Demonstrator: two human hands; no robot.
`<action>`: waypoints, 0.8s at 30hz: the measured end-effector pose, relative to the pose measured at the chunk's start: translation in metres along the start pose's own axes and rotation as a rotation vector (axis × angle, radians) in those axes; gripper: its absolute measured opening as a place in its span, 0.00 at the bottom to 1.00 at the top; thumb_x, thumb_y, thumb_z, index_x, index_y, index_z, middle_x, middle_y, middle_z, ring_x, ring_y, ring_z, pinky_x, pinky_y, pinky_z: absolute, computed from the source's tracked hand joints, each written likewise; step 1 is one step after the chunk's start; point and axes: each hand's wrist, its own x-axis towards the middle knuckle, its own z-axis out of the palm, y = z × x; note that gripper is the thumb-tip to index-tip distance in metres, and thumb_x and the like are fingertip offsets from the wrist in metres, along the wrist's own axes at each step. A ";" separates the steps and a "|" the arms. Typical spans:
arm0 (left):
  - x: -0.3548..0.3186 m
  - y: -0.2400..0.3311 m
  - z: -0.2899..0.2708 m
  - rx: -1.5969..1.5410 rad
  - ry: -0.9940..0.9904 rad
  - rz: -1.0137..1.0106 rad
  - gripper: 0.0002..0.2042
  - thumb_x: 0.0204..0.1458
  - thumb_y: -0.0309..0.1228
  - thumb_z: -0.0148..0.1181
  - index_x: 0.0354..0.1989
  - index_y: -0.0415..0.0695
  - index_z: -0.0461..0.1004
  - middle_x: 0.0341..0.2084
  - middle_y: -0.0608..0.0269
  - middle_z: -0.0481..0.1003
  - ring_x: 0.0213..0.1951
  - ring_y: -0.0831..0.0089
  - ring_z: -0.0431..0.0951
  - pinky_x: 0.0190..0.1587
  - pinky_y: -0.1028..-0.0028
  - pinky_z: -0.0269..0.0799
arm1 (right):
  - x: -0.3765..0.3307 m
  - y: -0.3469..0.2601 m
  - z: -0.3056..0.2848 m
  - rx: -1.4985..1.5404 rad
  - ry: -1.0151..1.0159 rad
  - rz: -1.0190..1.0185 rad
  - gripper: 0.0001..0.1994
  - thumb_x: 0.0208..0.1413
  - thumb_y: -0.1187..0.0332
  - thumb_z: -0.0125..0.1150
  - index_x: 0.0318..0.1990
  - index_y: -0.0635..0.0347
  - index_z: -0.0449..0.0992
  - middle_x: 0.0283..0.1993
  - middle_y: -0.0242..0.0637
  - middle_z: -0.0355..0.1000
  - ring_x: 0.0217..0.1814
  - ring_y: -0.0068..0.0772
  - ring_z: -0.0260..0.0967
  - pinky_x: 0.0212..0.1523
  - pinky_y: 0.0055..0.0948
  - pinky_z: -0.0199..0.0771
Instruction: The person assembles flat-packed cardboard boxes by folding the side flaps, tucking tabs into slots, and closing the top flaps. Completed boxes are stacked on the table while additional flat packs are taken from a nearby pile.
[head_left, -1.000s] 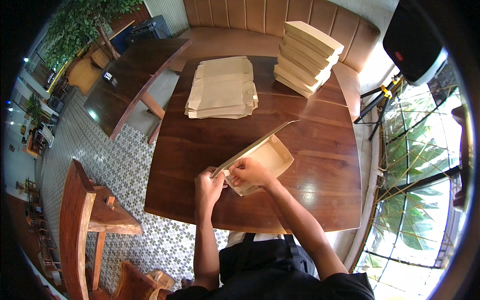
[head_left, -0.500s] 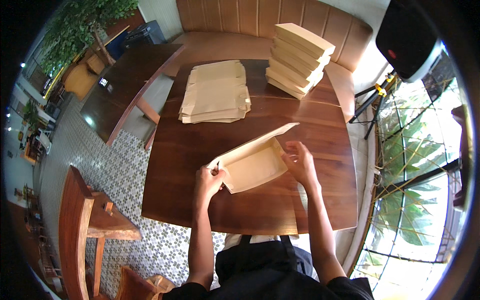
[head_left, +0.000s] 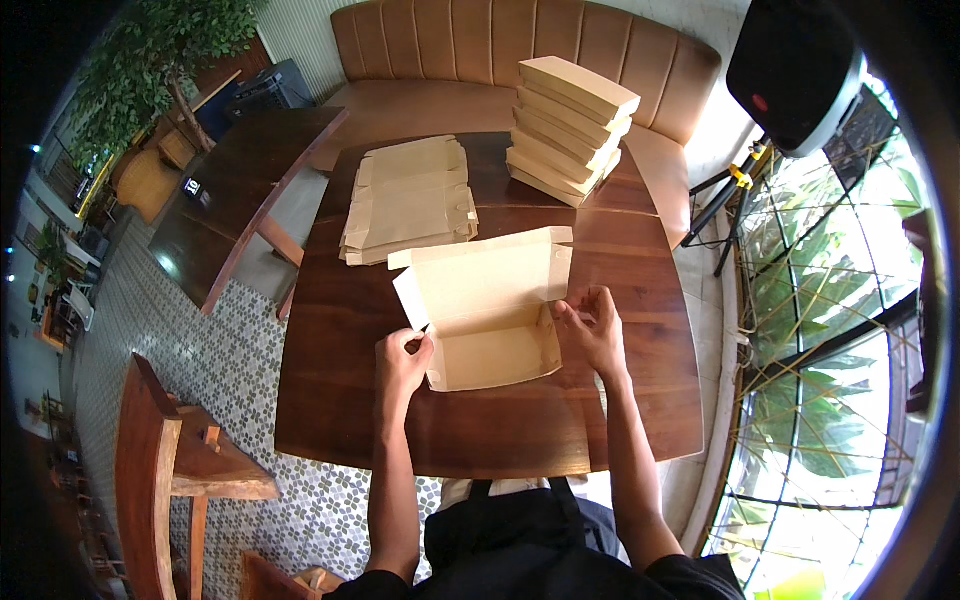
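Note:
A brown cardboard box (head_left: 495, 358) sits on the dark wooden table with its lid (head_left: 490, 272) raised and leaning back, side flaps spread. At the box's left front corner my left hand (head_left: 404, 362) is closed, thumb and fingers pinching the cardboard edge by a side flap. My right hand (head_left: 594, 326) is closed at the right side, its thumb and index finger on the edge where wall and lid meet. The fingertips of both hands are partly hidden.
Flat, unfolded boxes (head_left: 410, 195) lie piled at the back left of the table (head_left: 330, 400). Several folded boxes (head_left: 572, 115) are stacked at the back right. Behind runs a brown padded bench (head_left: 440, 95); a wooden chair (head_left: 150, 450) stands left, a black speaker (head_left: 795, 75) right.
The box has turned squarer to me and its lid has opened further back, side flaps now showing. My right hand has closed on the right edge; my left still grips the left side.

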 end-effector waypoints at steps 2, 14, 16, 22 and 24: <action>0.000 -0.001 0.002 -0.001 0.034 0.037 0.12 0.56 0.30 0.67 0.32 0.31 0.80 0.23 0.45 0.79 0.23 0.66 0.82 0.31 0.68 0.74 | 0.006 0.002 0.005 0.112 0.004 -0.083 0.18 0.64 0.62 0.71 0.54 0.65 0.78 0.42 0.39 0.81 0.40 0.22 0.79 0.45 0.28 0.81; -0.012 0.004 0.006 -0.117 -0.002 -0.160 0.20 0.58 0.42 0.71 0.35 0.32 0.81 0.24 0.54 0.82 0.27 0.73 0.82 0.33 0.68 0.77 | 0.004 0.001 0.000 0.100 -0.134 0.117 0.11 0.68 0.68 0.65 0.48 0.68 0.80 0.40 0.38 0.83 0.40 0.27 0.83 0.40 0.28 0.86; -0.010 0.003 0.005 -0.178 0.017 -0.185 0.20 0.58 0.43 0.71 0.39 0.34 0.81 0.28 0.54 0.83 0.30 0.71 0.83 0.35 0.68 0.78 | 0.005 0.000 -0.005 0.129 -0.126 0.085 0.11 0.68 0.68 0.65 0.48 0.68 0.79 0.41 0.38 0.83 0.40 0.26 0.83 0.41 0.28 0.86; 0.014 0.030 -0.008 -0.410 0.102 0.031 0.31 0.62 0.38 0.68 0.70 0.42 0.64 0.60 0.49 0.75 0.62 0.60 0.75 0.60 0.57 0.75 | 0.009 -0.001 -0.014 0.172 -0.150 0.035 0.10 0.68 0.72 0.64 0.51 0.67 0.78 0.42 0.36 0.83 0.42 0.22 0.80 0.44 0.27 0.82; 0.028 0.045 -0.012 -0.418 0.078 0.077 0.32 0.62 0.37 0.68 0.72 0.43 0.62 0.60 0.49 0.74 0.62 0.60 0.75 0.60 0.57 0.74 | 0.013 -0.003 -0.018 0.140 -0.192 0.035 0.09 0.68 0.73 0.63 0.52 0.66 0.78 0.41 0.34 0.83 0.41 0.19 0.78 0.43 0.24 0.80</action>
